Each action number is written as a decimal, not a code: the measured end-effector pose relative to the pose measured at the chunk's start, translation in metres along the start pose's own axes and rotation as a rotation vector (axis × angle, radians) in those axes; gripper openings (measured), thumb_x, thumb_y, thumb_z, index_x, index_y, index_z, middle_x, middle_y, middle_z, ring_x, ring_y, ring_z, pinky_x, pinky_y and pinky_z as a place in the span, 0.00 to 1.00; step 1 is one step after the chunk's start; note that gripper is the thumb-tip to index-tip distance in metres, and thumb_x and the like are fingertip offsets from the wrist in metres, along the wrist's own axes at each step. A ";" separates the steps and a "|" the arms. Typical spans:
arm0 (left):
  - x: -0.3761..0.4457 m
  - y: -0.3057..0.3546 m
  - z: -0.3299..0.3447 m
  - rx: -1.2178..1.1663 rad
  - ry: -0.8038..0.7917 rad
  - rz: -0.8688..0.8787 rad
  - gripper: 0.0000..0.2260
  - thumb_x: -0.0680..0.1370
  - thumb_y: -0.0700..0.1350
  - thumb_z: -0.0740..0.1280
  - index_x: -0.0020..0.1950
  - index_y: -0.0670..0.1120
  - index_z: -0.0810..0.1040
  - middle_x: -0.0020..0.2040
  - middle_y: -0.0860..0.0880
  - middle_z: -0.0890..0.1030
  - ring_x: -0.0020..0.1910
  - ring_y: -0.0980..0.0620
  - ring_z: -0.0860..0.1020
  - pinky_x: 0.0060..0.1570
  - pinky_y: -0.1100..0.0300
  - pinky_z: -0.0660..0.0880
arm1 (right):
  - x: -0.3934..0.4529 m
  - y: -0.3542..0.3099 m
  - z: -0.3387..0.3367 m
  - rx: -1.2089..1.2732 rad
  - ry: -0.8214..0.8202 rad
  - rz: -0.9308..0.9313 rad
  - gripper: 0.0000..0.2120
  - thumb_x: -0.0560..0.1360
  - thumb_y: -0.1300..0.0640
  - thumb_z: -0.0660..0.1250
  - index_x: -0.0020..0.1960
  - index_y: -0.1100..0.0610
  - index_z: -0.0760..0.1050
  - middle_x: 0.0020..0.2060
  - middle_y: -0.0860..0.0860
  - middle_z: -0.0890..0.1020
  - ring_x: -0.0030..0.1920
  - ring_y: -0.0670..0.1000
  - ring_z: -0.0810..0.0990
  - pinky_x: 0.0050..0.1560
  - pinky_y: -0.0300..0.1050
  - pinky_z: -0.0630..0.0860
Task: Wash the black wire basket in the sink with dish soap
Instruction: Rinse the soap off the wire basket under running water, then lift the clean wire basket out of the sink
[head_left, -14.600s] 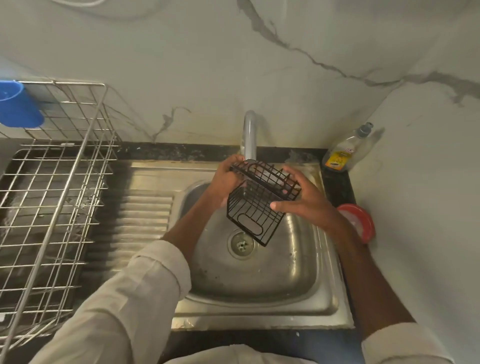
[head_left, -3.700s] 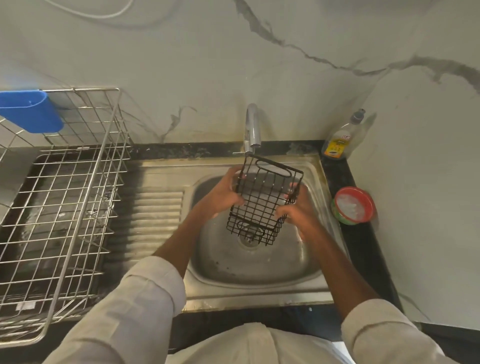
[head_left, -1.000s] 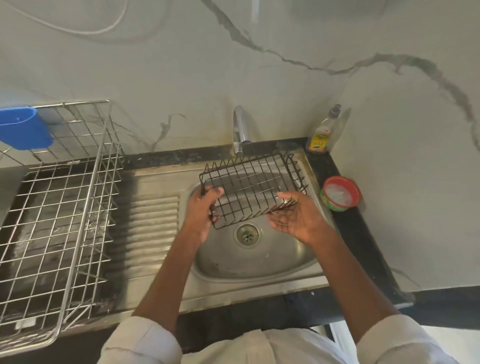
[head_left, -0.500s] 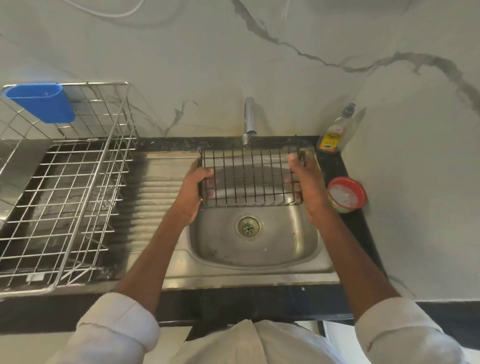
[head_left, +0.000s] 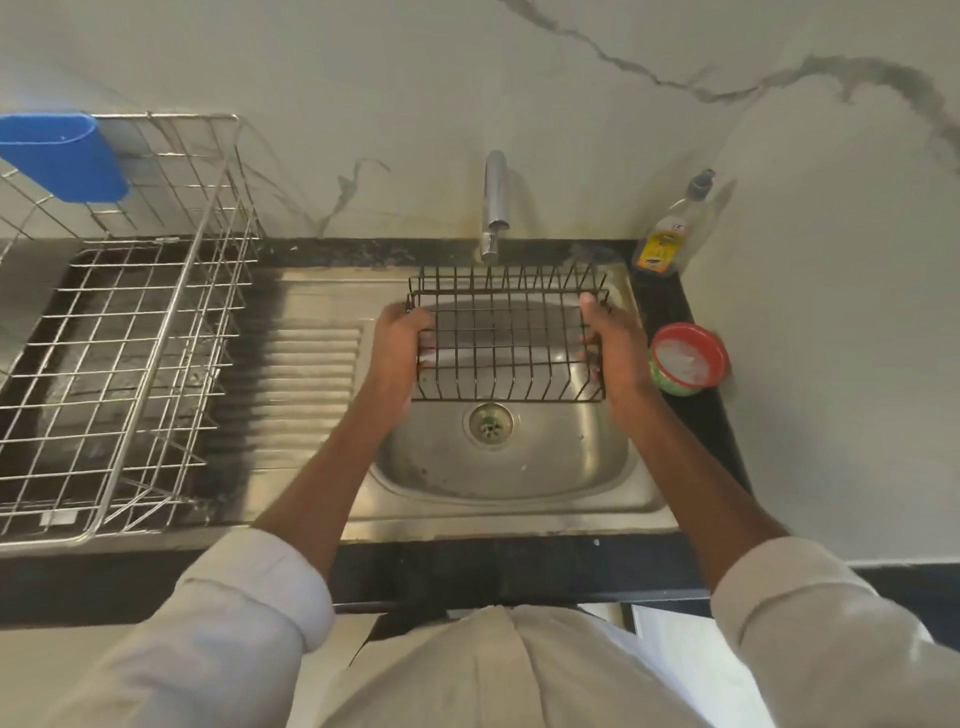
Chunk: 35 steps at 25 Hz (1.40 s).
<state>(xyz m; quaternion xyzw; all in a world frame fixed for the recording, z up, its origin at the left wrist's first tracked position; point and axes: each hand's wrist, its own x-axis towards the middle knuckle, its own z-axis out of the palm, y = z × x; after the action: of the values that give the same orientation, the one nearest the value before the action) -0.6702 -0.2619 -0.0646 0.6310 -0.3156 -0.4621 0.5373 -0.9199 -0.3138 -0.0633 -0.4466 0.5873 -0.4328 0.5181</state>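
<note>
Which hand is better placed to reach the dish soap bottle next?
Probably the right hand: it grips the black wire basket's right end, on the same side as the dish soap bottle. The left hand could keep holding.

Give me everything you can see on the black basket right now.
The basket is a small rectangular one of thin black wire, a grid of bars with low walls. It is held level over the sink, under the tap, opening up. The left hand grips its left end and the right hand its right end, fingers curled through the wires. No water or suds show on it.
</note>
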 end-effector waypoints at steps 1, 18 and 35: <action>-0.001 0.002 -0.001 -0.029 0.012 0.018 0.17 0.80 0.42 0.62 0.69 0.48 0.71 0.44 0.44 0.78 0.39 0.51 0.73 0.29 0.57 0.74 | 0.003 -0.003 -0.002 -0.004 0.022 -0.029 0.35 0.71 0.28 0.70 0.72 0.43 0.73 0.58 0.55 0.82 0.54 0.56 0.78 0.38 0.41 0.77; -0.009 0.005 -0.017 0.101 -0.042 0.003 0.19 0.82 0.46 0.62 0.72 0.56 0.73 0.66 0.42 0.80 0.60 0.45 0.80 0.65 0.44 0.76 | -0.015 0.021 0.020 0.100 0.129 -0.110 0.19 0.80 0.42 0.68 0.67 0.49 0.77 0.58 0.48 0.83 0.54 0.52 0.82 0.50 0.48 0.80; -0.047 0.027 -0.029 -0.018 -0.005 -0.222 0.28 0.78 0.51 0.63 0.79 0.56 0.64 0.77 0.44 0.73 0.75 0.39 0.72 0.74 0.30 0.64 | -0.100 -0.001 0.044 0.341 0.143 0.273 0.60 0.58 0.24 0.77 0.82 0.40 0.55 0.76 0.48 0.69 0.72 0.56 0.73 0.60 0.56 0.80</action>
<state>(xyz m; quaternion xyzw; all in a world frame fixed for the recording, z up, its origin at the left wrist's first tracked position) -0.6581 -0.2145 -0.0272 0.6561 -0.2412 -0.5232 0.4875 -0.8697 -0.2189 -0.0445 -0.2371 0.5958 -0.4822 0.5970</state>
